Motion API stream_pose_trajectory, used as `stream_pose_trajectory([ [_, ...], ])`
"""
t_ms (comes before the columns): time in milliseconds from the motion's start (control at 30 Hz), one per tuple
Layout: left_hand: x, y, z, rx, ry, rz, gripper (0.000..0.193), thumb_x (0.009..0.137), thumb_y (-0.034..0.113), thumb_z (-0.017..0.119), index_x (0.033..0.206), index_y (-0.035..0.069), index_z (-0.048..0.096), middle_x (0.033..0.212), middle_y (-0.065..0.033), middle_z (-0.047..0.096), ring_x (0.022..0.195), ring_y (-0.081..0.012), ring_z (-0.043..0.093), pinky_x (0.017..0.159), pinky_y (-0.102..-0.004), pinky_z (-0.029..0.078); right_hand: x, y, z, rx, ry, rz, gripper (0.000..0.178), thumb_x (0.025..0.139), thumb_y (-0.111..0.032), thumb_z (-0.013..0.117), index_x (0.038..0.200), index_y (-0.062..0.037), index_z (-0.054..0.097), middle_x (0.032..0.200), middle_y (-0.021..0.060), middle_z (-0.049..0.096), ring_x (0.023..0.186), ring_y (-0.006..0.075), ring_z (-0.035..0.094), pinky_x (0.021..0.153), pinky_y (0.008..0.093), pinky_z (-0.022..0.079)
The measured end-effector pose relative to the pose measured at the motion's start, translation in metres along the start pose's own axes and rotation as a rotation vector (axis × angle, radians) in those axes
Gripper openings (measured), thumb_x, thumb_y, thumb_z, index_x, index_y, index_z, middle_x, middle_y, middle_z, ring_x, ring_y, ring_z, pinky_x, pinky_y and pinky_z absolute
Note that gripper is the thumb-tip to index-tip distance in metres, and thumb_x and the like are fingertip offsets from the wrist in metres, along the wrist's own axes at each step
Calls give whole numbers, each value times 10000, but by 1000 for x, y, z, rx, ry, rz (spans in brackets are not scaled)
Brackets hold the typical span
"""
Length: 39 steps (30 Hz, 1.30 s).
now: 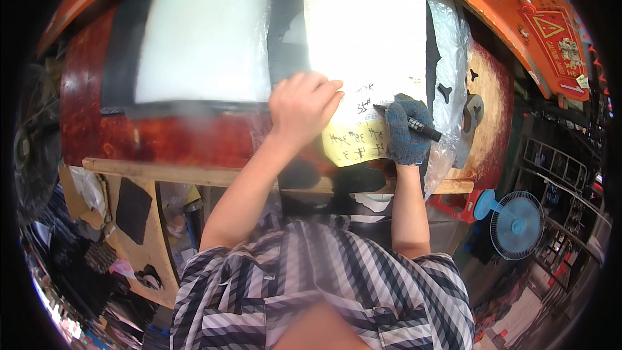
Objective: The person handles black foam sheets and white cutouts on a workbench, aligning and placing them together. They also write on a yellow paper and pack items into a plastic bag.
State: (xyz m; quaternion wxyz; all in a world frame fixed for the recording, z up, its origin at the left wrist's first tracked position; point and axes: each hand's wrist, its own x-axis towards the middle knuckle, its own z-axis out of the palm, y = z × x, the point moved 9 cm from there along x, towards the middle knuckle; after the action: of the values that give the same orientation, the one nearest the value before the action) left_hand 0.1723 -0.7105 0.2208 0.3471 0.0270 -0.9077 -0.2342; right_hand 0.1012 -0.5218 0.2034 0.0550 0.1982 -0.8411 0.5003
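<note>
A large white paper sheet (366,29) lies over dark material on the work surface, with handwriting near its lower end. At its near end is a yellow paper part (342,149), also written on. My left hand (303,107) is bare, its fingers curled closed at the sheet's left edge, gripping the paper there. A grey-blue knit glove covers my right hand (405,139), which is closed around a black marker pen (424,131). The marker's tip points left, close to the handwriting; whether it touches the paper I cannot tell.
To the left lies a stack of white sheet material (201,39) with clear plastic at its side. Clear plastic film (447,58) and a curved grey metal piece (471,126) are on the right. An orange machine frame (499,6) arches behind; a blue fan (517,225) stands lower right.
</note>
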Motion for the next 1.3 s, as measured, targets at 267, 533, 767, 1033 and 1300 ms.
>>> stream_pose_trajectory([
  [267,-1,1,0,2,1,-2,87,670,159,721,741,171,671,683,51,557,594,-131,525,513,-278,361,0,0,-2,75,68,20,101,784,-114,650,779,-15,634,779,115,635,770,246,627,721,342,491],
  [533,-3,0,1,-8,-3,-9,89,671,163,723,741,174,670,681,53,553,593,-129,523,512,-278,358,-3,6,-6,0,26,15,105,773,-126,658,771,-22,644,819,139,649,806,255,638,755,358,499],
  [767,-2,0,2,3,-9,-7,91,673,162,724,748,177,674,690,55,556,605,-131,526,519,-284,363,-11,28,-14,319,122,93,64,796,-72,620,789,-10,609,797,115,637,846,239,620,818,363,487],
  [1033,-4,0,2,13,-14,-10,97,672,164,728,755,178,680,696,56,560,615,-127,530,520,-280,358,-14,11,-13,6,56,-7,57,758,-82,657,758,-25,651,793,117,646,856,268,632,787,372,494],
  [1300,-4,1,2,17,-15,-4,98,676,163,725,761,178,680,689,55,557,609,-126,529,519,-278,353,-12,1,-11,-38,3,-83,69,765,-104,654,747,-37,650,750,112,641,843,277,636,772,372,497],
])
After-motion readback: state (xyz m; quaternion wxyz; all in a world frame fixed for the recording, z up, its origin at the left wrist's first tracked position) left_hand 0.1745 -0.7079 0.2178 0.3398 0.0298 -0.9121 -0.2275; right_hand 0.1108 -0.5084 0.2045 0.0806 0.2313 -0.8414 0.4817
